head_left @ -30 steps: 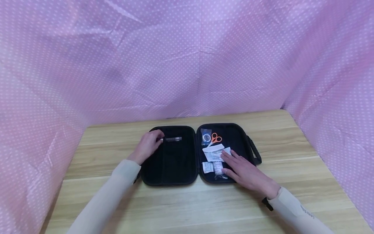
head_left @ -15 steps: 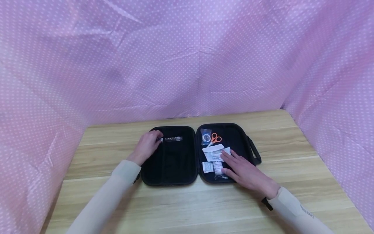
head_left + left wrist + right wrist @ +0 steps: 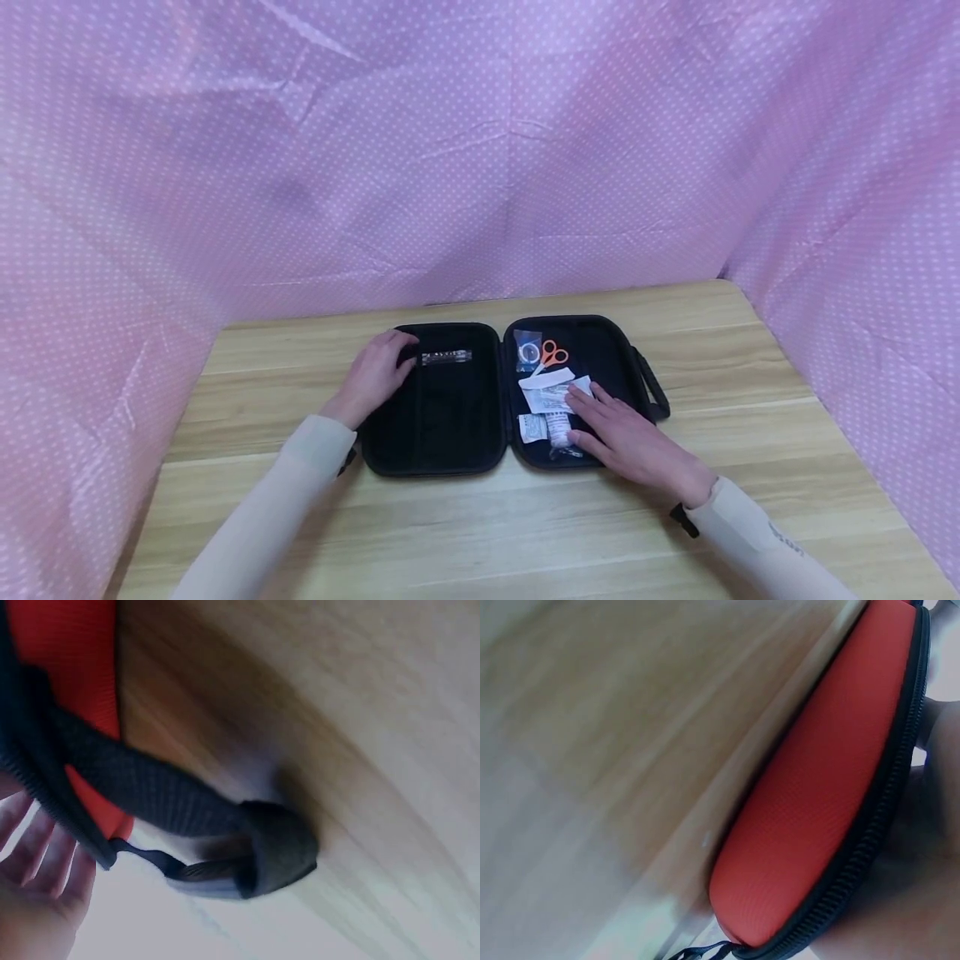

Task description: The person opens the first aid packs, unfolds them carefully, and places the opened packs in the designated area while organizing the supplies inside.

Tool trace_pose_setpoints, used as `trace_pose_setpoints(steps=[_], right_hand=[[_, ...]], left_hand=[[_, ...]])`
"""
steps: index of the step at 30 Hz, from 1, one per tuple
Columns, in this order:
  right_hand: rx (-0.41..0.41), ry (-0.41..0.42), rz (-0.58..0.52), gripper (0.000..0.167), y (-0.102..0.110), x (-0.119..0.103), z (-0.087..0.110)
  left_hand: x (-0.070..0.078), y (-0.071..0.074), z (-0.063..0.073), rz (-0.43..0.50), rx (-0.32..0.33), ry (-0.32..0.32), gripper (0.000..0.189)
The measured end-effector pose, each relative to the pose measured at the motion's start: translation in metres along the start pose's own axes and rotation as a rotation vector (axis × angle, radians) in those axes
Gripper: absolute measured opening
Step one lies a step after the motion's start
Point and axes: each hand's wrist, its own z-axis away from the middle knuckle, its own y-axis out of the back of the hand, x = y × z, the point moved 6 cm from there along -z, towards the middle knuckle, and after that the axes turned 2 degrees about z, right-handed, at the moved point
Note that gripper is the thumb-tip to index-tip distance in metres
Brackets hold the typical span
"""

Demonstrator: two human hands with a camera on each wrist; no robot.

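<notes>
A black-lined case (image 3: 457, 454) lies unfolded on the table; its outside shell (image 3: 817, 802) is red in the right wrist view. In the left half sits a slim clear-plastic item (image 3: 446, 357) with a dark, speckled inside; its kind is unclear. My left hand (image 3: 373, 375) is over that half's left rim, thumb and fingers parted, just left of the item and apart from it. My right hand (image 3: 626, 437) lies with extended fingers on white paper packets (image 3: 551, 398) in the right half. Orange-handled scissors (image 3: 553, 357) lie behind the packets.
A bagged white roll (image 3: 529, 352) is beside the scissors. A small packet (image 3: 533, 428) and a wrapped white roll (image 3: 558, 427) lie toward the front. A black strap handle (image 3: 652, 387) sticks out right. Pink dotted cloth (image 3: 480, 167) hangs behind the wooden table (image 3: 480, 533).
My left hand has let go of the clear-plastic item and drawn slightly left. The item has shifted a little right and shows more fully. My right hand stays in place.
</notes>
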Motion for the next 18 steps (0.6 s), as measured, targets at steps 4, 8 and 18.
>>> trace_pose_setpoints(steps=[4,8,18], right_hand=[[0.021,0.013,0.006,0.064,0.003,-0.001,0.000],[0.033,0.009,0.007,0.065,0.006,-0.001,0.001],[0.032,-0.045,-0.035,0.070,0.012,0.007,0.007]], left_hand=[[0.009,0.010,0.001,-0.010,0.062,0.000,0.034],[0.032,0.018,0.001,0.005,0.118,-0.062,0.037],[0.092,0.005,0.008,-0.011,0.114,-0.261,0.037]])
